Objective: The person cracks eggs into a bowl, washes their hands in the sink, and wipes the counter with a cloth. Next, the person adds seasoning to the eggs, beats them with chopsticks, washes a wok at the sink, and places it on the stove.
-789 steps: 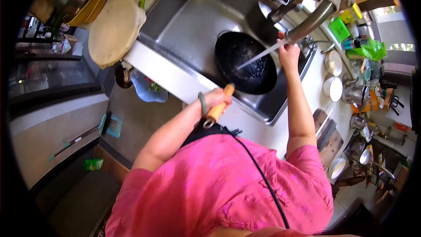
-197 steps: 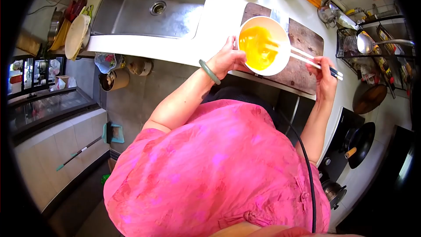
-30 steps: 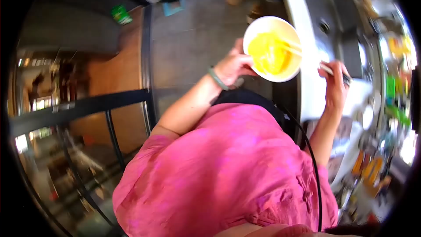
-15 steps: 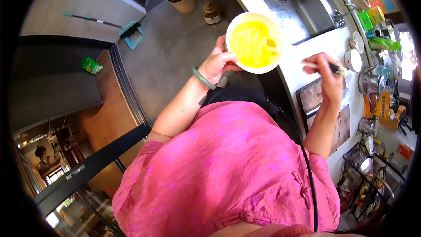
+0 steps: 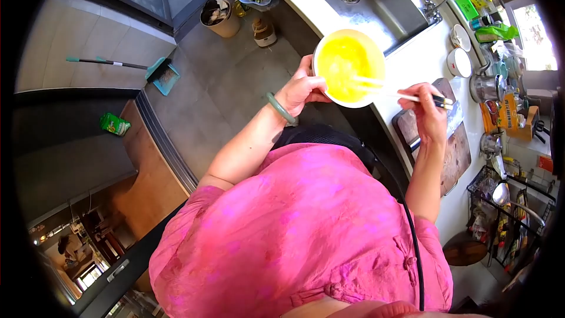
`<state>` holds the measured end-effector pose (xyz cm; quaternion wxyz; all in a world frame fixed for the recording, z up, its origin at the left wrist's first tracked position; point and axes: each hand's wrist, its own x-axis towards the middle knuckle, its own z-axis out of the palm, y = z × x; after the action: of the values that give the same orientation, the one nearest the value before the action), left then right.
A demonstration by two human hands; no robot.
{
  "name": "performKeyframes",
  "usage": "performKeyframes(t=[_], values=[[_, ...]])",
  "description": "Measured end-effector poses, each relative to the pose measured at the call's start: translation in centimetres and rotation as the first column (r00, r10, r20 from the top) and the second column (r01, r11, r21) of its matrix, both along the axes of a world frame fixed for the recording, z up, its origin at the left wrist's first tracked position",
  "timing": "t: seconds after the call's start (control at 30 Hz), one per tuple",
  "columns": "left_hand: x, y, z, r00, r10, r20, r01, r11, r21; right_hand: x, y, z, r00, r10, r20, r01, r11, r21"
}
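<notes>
My left hand grips the rim of a white bowl, thumb over the near-left edge and a green bangle on the wrist. Inside the bowl is a bright yellow liquid that looks like beaten egg. White chopsticks with dark ends are in my right hand, its fingers closed around them. Their tips reach into the yellow liquid. The bowl is held in the air by the counter's edge, tilted toward me.
A steel sink is set in the white counter. Right of the bowl are a cutting board, a cleaver blade and small white bowls. A bin, a jug and a dustpan stand on the floor.
The chopstick tips have shifted and now show clearly in the yellow liquid. The bowl has moved slightly right and down in view, and the whole scene has turned a little with my head.
</notes>
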<state>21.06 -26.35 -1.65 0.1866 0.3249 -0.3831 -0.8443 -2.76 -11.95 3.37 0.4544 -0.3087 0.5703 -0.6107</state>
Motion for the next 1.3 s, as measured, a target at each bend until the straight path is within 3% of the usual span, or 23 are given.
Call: performKeyframes(t=[0.03,0.1,0.17,0.23,0.3,0.37,0.47,0.53,0.57,0.63,0.7,0.77,0.83,0.9,0.97,1.03,1.07,1.1,1.17,1.23,1.3], values=[[-0.2,-0.1,0.1,1.000,-0.004,-0.001,0.004,1.000,0.000,-0.5,-0.1,-0.1,1.000,-0.004,-0.001,0.004,1.000,0.000],[-0.4,-0.2,0.3,1.000,-0.008,-0.006,0.008,1.000,0.009,-1.6,0.0,-0.7,0.967,-0.224,-0.123,0.227,0.974,0.011],[-0.3,-0.6,-0.1,0.999,-0.031,-0.008,0.031,1.000,-0.003,-0.7,0.2,-1.3,0.999,0.012,0.035,-0.014,0.999,0.046],[-0.6,-0.9,-0.2,0.999,-0.052,-0.010,0.052,0.999,-0.007,-0.4,-0.1,-1.3,0.983,-0.158,0.088,0.162,0.986,-0.032],[-0.7,-0.8,0.0,1.000,-0.013,-0.016,0.013,1.000,0.007,-0.8,-0.7,-0.9,0.957,-0.281,-0.076,0.282,0.959,-0.001],[-0.6,-1.0,-0.2,0.999,-0.033,-0.015,0.033,0.999,-0.004,-0.3,-0.4,-1.6,0.999,-0.041,0.007,0.041,0.997,0.058],[-0.7,-1.3,-0.3,0.998,-0.058,-0.003,0.058,0.998,-0.002,0.0,-0.5,-1.7,0.987,-0.122,0.103,0.125,0.992,-0.017],[-0.5,-1.0,-0.4,0.998,-0.067,0.010,0.066,0.998,0.011,-1.0,-0.8,-1.8,0.970,-0.236,-0.057,0.237,0.971,0.022],[-0.5,-1.1,-0.4,0.998,-0.066,0.000,0.066,0.998,0.010,-0.3,-0.7,-1.9,0.994,-0.104,0.025,0.103,0.994,0.035],[-0.7,-1.4,-0.4,0.998,-0.067,-0.009,0.067,0.998,0.011,0.3,-0.7,-1.5,0.992,-0.043,0.119,0.047,0.998,-0.033],[-0.6,-1.2,-0.5,0.998,-0.069,0.005,0.069,0.998,0.006,-0.6,-1.0,-1.4,0.953,-0.301,0.045,0.303,0.951,-0.056],[-0.7,-0.9,-0.6,0.998,-0.058,-0.012,0.058,0.998,0.004,-0.6,-0.8,-1.6,0.964,-0.261,-0.048,0.261,0.965,-0.019],[-0.8,-1.2,-0.4,0.999,-0.043,-0.034,0.043,0.999,-0.005,0.8,-0.6,-1.3,0.995,-0.043,0.095,0.045,0.999,-0.015],[-0.5,-0.9,-0.6,0.999,-0.042,-0.018,0.042,0.999,0.006,0.1,-0.3,-1.7,0.984,-0.141,0.111,0.147,0.987,-0.057],[-0.4,-0.5,-0.8,0.999,-0.047,-0.018,0.047,0.999,0.014,-0.6,-0.3,-1.8,0.973,-0.221,-0.063,0.223,0.974,0.033],[-0.6,-0.7,-0.7,0.998,-0.050,-0.031,0.050,0.999,0.012,0.8,-0.2,-1.4,0.992,-0.028,0.119,0.032,0.999,-0.032],[-0.7,-0.8,-0.5,0.998,-0.051,-0.031,0.052,0.999,0.011,0.5,0.0,-1.2,0.991,-0.061,0.117,0.068,0.996,-0.057],[-0.7,-0.8,-0.3,0.998,-0.060,-0.009,0.060,0.998,0.007,0.4,-0.2,-1.0,0.964,-0.244,0.107,0.252,0.965,-0.070],[-0.6,-0.4,-0.4,0.997,-0.074,0.015,0.074,0.997,0.005,-0.7,0.2,-0.9,0.963,-0.250,-0.095,0.251,0.968,-0.010],[-0.9,-0.5,-0.7,0.998,-0.054,-0.034,0.055,0.998,0.021,0.5,0.5,-0.7,0.999,-0.031,0.041,0.030,0.999,0.024],[-1.2,-0.6,-0.3,0.998,-0.059,-0.035,0.059,0.998,0.009,0.3,0.8,-0.4,0.980,-0.197,0.007,0.198,0.979,-0.043]])
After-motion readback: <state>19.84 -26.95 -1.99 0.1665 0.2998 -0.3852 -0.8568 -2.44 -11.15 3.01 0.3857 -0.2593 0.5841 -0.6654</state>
